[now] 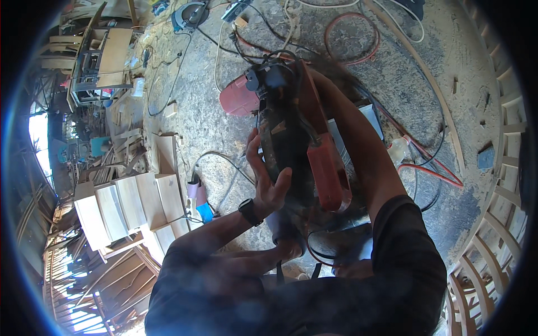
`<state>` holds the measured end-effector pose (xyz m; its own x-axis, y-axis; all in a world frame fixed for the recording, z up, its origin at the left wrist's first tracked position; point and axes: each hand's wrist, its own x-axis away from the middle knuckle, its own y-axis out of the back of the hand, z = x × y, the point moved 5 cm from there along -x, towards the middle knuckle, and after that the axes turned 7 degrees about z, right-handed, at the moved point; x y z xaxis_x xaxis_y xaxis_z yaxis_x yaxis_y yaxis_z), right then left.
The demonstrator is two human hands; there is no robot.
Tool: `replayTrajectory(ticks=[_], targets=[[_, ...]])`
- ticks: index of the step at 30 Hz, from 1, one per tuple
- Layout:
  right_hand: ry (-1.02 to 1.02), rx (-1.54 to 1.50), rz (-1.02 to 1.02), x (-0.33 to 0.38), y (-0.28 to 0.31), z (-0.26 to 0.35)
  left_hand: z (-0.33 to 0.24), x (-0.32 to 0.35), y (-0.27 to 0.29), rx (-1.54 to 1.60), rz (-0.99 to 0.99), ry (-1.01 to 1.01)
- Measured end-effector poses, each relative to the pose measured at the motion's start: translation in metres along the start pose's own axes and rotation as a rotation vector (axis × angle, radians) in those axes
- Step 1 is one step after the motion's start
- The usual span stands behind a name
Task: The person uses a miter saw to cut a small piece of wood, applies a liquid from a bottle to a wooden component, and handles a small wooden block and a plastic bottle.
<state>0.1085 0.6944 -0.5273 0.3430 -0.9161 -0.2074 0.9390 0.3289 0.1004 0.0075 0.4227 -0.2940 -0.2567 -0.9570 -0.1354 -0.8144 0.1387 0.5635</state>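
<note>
A large black power machine [280, 137] with red covers stands tilted in front of me. Its exact kind I cannot make out. My left hand [268, 182], below a dark wristwatch [250, 212], cups the near left side of the black body, its thumb raised on top. A long red housing [326, 173] runs along the machine's right side, and a rounded red guard [239, 96] sticks out at its far left. My right arm reaches along the right side to the far end. There my right hand [320, 77] is against the machine, its fingers hidden and blurred.
Pale wooden box-like pieces [120, 204] stand at the left. A circular saw [190, 15] lies on the dusty floor at the far side. Red hose [352, 38] and several cables run around the machine. A long wooden strip [417, 61] and curved wooden slats [476, 274] lie at the right.
</note>
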Motion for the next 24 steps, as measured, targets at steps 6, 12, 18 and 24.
replayTrajectory(ticks=[6, 12, 18, 24], targets=[[0.002, -0.069, -0.063, -0.004, 0.003, 0.001, -0.001, -0.003, -0.001, 0.075, 0.033, -0.031], [-0.247, -0.132, 0.093, -0.002, 0.015, 0.010, -0.002, -0.001, 0.000, 0.108, 0.026, -0.035], [0.040, 0.223, -0.030, 0.012, 0.088, -0.004, -0.022, -0.027, -0.008, 0.171, 0.070, 0.029], [0.198, 0.450, -0.150, 0.069, 0.080, 0.151, -0.016, -0.032, 0.032, 0.368, -0.068, 0.223]])
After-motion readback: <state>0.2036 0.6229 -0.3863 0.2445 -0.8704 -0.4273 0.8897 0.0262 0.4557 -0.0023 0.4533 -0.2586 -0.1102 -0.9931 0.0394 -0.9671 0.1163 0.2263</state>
